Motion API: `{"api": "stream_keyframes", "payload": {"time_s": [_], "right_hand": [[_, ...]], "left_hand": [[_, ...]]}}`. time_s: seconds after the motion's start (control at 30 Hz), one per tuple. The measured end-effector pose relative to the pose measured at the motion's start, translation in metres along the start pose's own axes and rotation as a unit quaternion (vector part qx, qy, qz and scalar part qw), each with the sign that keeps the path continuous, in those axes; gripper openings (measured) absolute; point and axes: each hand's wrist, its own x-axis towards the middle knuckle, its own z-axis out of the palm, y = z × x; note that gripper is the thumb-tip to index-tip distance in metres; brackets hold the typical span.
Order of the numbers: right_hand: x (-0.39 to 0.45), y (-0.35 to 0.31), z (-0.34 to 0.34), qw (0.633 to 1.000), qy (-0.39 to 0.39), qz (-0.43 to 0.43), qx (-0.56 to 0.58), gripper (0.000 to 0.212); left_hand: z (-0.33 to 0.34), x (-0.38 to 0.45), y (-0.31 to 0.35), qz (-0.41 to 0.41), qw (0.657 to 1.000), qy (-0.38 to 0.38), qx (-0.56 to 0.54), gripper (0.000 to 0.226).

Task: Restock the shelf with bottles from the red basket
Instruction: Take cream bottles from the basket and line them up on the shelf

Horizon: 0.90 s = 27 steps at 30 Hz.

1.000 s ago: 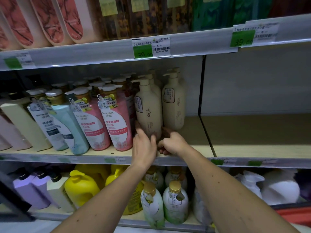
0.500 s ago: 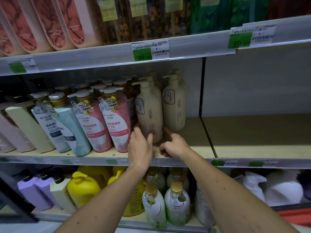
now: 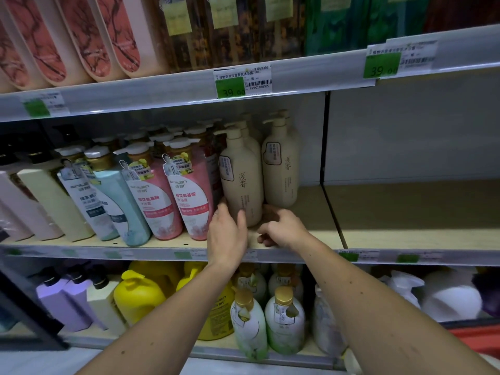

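A beige pump bottle stands upright on the middle shelf, with a second beige bottle to its right and more behind. My left hand rests against the front bottle's lower left side, fingers straight and thumb lying on its front. My right hand sits on the shelf just right of the bottle's base, fingers loosely curled and holding nothing. A strip of the red basket shows at the bottom right.
Pink bottles and teal bottles lean close on the left. A black divider splits the shelf, and the bay to its right holds nothing. The lower shelf carries yellow jugs and green-white bottles.
My right hand has drawn back slightly from the beige bottle's base. My left hand stays against the bottle, its thumb now raised onto the front.
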Motion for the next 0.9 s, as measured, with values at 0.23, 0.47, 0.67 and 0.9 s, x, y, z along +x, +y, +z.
{"api": "stream_keyframes", "payload": {"time_s": [0.23, 0.47, 0.67, 0.9], "right_hand": [[-0.044, -0.009, -0.045, 0.998, -0.032, 0.004, -0.061, 0.037], [-0.140, -0.010, -0.118, 0.997, -0.015, -0.058, -0.058, 0.011], [-0.255, -0.007, -0.205, 0.993, 0.037, -0.075, -0.082, 0.012], [-0.382, 0.023, -0.280, 0.981, 0.128, -0.067, -0.131, 0.013]], "left_hand": [[-0.033, -0.023, 0.021, 0.020, 0.994, -0.009, -0.109, 0.046], [-0.070, -0.084, 0.063, 0.066, 0.972, -0.067, -0.215, 0.027], [-0.089, -0.144, 0.117, 0.120, 0.954, -0.138, -0.239, 0.034], [-0.065, -0.228, 0.188, 0.225, 0.917, -0.239, -0.226, 0.022]]}}
